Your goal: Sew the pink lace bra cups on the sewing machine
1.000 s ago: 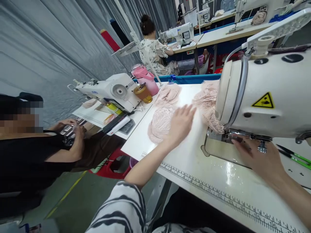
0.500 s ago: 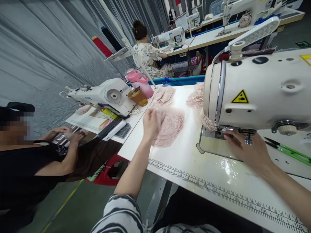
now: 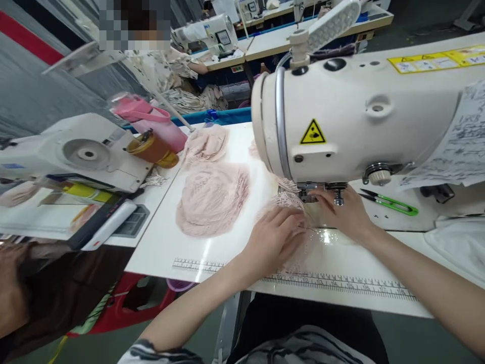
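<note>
A piece of pale pink lace (image 3: 282, 202) lies at the front of the white sewing machine (image 3: 341, 121), partly under its needle area. My left hand (image 3: 275, 235) is closed over this lace, fingers curled onto it. Close to the presser foot (image 3: 306, 194) is my right hand (image 3: 346, 210), its fingers bent together and partly hidden by the machine head; what they pinch cannot be made out. Left of my left hand, a round heap of pink lace (image 3: 212, 199) rests on the table (image 3: 159, 253). Another pink bundle (image 3: 208, 141) sits behind it.
Green-handled thread snips (image 3: 390, 202) lie right of my right hand. A printed ruler (image 3: 341, 283) runs along the table's front edge. To the left stand an amber cup (image 3: 151, 149), a pink bottle (image 3: 151, 121) and a second sewing machine (image 3: 79, 151). Another person's hand (image 3: 11, 283) shows at far left.
My left hand has moved right from the lace heap to the machine, and now holds lace there. My right hand stays by the presser foot. The view has turned right.
</note>
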### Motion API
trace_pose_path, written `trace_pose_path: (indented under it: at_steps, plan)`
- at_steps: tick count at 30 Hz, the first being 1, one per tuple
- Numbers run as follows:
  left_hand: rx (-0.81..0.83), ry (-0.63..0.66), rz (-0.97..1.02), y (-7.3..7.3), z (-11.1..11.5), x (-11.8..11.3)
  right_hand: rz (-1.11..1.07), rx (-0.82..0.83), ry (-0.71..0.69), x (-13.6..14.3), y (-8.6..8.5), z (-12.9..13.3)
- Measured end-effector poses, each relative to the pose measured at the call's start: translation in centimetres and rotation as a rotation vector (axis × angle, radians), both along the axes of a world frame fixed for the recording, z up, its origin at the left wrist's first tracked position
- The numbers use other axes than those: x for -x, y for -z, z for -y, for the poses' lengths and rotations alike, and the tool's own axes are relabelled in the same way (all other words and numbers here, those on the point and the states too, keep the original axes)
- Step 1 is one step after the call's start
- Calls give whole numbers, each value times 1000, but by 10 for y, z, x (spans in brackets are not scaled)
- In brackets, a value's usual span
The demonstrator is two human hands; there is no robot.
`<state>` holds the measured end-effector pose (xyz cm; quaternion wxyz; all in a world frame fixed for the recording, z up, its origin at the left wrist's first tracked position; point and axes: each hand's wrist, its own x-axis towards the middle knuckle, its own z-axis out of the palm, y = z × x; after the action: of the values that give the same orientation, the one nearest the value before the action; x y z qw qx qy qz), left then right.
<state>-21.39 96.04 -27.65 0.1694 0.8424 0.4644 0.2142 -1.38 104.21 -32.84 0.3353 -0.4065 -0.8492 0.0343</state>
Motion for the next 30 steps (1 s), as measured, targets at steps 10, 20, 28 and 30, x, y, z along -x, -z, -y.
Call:
trace_pose_path:
  at_steps: [10, 20, 28, 30]
  plan:
    - [-237, 58, -247, 5, -6, 8, 134, -162, -292, 0, -4, 5]
    - [-165, -189, -413, 10, -36, 13, 65, -64, -310, 1, -3, 4]
    - [262, -171, 157, 1, -40, 10, -178, 582, -264, 8, -28, 18]
    - [308, -183, 183, 1, -43, 13, -313, 725, -237, 8, -30, 20]
